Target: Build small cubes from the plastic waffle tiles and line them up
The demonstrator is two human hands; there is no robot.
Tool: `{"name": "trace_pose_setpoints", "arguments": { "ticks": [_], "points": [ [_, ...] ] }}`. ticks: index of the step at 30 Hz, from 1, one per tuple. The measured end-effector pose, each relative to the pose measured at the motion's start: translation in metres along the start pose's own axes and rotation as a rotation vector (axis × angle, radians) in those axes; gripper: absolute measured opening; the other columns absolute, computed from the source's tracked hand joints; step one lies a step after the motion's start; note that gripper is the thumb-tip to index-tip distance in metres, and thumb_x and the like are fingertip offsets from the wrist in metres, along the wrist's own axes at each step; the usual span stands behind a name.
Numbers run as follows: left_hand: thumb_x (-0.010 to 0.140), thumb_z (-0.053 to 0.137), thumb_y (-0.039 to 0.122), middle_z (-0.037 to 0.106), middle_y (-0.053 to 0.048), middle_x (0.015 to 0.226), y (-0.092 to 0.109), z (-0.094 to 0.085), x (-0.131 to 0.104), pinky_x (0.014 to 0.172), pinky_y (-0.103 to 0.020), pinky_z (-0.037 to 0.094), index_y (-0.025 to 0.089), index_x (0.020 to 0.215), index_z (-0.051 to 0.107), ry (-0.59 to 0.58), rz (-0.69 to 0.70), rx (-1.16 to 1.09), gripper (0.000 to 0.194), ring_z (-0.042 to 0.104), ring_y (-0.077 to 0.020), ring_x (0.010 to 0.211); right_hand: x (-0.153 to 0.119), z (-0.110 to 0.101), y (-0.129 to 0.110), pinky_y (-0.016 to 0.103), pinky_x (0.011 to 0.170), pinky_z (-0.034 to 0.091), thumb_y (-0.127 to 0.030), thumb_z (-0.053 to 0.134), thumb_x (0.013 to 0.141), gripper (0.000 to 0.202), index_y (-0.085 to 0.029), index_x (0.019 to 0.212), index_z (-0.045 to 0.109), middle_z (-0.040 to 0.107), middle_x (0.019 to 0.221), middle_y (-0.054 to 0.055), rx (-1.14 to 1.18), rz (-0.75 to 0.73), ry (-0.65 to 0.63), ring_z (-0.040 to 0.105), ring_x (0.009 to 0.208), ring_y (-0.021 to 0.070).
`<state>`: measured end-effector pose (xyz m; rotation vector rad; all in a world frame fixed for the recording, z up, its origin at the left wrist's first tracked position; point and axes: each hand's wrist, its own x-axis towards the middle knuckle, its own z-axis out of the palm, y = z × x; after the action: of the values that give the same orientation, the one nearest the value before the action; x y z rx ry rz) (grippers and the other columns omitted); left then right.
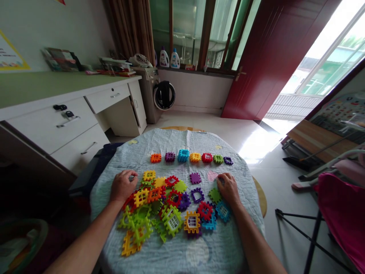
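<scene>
My left hand (124,185) rests on the cloth at the left of a heap of plastic interlocking square pieces, its fingers loosely bent with a gap to the thumb. A yellow window piece (149,175) and an orange piece (154,194) lie close by. On the right, my right hand (228,186) rests with fingers curved and nothing visible in it. Just beside it are a green square piece (215,195) and a blue window piece (222,211). A purple square (195,178) and a purple frame (197,195) lie between the hands.
A pale blue cloth (114,243) covers the round table. Along its far side runs a row of small stacks, including an orange stack (156,158) and a blue stack (183,155). Beyond are a washing machine (148,91), a red door (253,57) and a pink folding chair (342,205).
</scene>
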<state>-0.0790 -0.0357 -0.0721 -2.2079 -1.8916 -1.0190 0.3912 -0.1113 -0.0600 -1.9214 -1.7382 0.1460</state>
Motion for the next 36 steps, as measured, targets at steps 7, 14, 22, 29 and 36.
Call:
{"name": "trace_pose_setpoints", "arguments": {
  "ticks": [7,14,22,29,36],
  "points": [
    [0.073,0.047,0.027,0.07,-0.009,0.086,0.001,0.0,0.0,0.089,-0.04,0.048,0.021,0.072,0.062,-0.002,-0.008,0.011,0.016,0.064,-0.0276,0.087,0.0,-0.001,-0.002,0.038,0.097,0.039,-0.029,0.049,0.088,0.021,-0.021,0.098,0.066,0.062,0.108,0.008,0.008,0.013,-0.013,0.053,0.105,0.0233],
    [0.073,0.048,0.027,0.071,-0.008,0.087,0.0,0.001,0.0,0.09,-0.039,0.048,0.021,0.072,0.062,-0.004,-0.02,0.01,0.015,0.064,-0.0262,0.088,-0.005,-0.028,-0.021,0.033,0.082,0.044,-0.039,0.058,0.08,0.031,-0.021,0.104,0.065,0.063,0.099,0.005,0.093,0.043,-0.319,0.059,0.09,0.0199],
    [0.074,0.047,0.028,0.07,-0.009,0.087,0.001,0.001,0.0,0.091,-0.041,0.047,0.021,0.073,0.062,-0.019,-0.024,0.003,0.016,0.064,-0.0282,0.089,-0.013,-0.029,-0.058,0.027,0.067,0.036,-0.034,0.066,0.071,0.033,-0.019,0.1,0.061,0.06,0.096,0.007,-0.223,0.029,-0.412,0.056,0.079,0.0182],
    [0.074,0.047,0.027,0.069,-0.009,0.088,0.002,-0.001,0.0,0.09,-0.04,0.047,0.021,0.073,0.062,-0.013,-0.023,0.019,0.016,0.063,-0.0275,0.089,0.005,-0.021,-0.039,0.031,0.08,0.043,-0.043,0.058,0.084,0.039,-0.017,0.113,0.06,0.061,0.11,0.011,-0.056,0.129,-0.242,0.06,0.09,0.0202],
    [0.074,0.047,0.027,0.069,-0.008,0.086,-0.001,0.001,0.0,0.09,-0.04,0.047,0.021,0.074,0.062,-0.009,-0.003,0.017,0.017,0.063,-0.0272,0.088,0.007,-0.029,-0.026,0.036,0.09,0.041,-0.022,0.07,0.067,0.046,-0.019,0.112,0.063,0.058,0.112,0.008,-0.077,-0.16,-0.469,0.054,0.1,0.023]
  ]
}}
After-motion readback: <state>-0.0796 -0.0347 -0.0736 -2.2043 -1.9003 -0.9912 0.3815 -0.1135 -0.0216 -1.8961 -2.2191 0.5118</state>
